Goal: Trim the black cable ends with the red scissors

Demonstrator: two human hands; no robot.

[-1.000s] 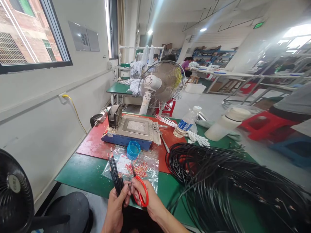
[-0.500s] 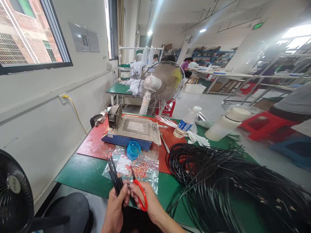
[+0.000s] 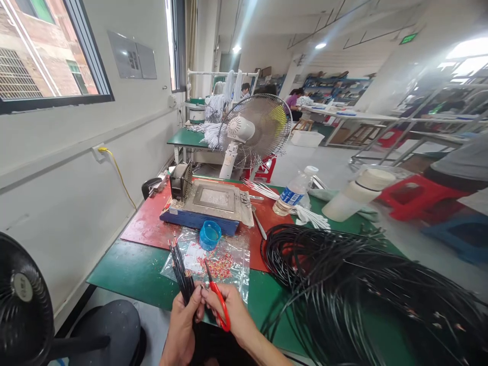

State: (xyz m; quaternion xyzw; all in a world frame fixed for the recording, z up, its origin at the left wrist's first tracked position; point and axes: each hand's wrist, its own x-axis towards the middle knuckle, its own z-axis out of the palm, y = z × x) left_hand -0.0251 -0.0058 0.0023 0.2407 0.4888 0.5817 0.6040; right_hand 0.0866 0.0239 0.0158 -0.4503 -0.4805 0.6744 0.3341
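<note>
A bundle of black cables [image 3: 181, 272] with stripped, reddish ends stands upright in my left hand [image 3: 185, 312], whose fingers are closed around it. My right hand [image 3: 227, 307] is closed too, with red-handled scissors [image 3: 220, 300] hooked in it, blades pointing up and away. The fingertips of both hands meet at the cables; what they pinch there is too small to make out. Just beyond lies a clear plastic bag [image 3: 241, 264] strewn with tiny red and yellow bits [image 3: 221, 265]. At its far edge sits a blue round cup [image 3: 210, 235].
Large coils of black cable [image 3: 328, 264] cover the right side of the green table [image 3: 125, 269]. Behind the bag stands a blue soldering hot plate [image 3: 202, 223] with a small fan [image 3: 180, 181]. A water bottle [image 3: 292, 193] and white flask [image 3: 356, 195] stand right. People sit farther off.
Both hands stay nearly in place, still joined at the fingertips. The scissors have shifted only slightly. The view has moved a little.
</note>
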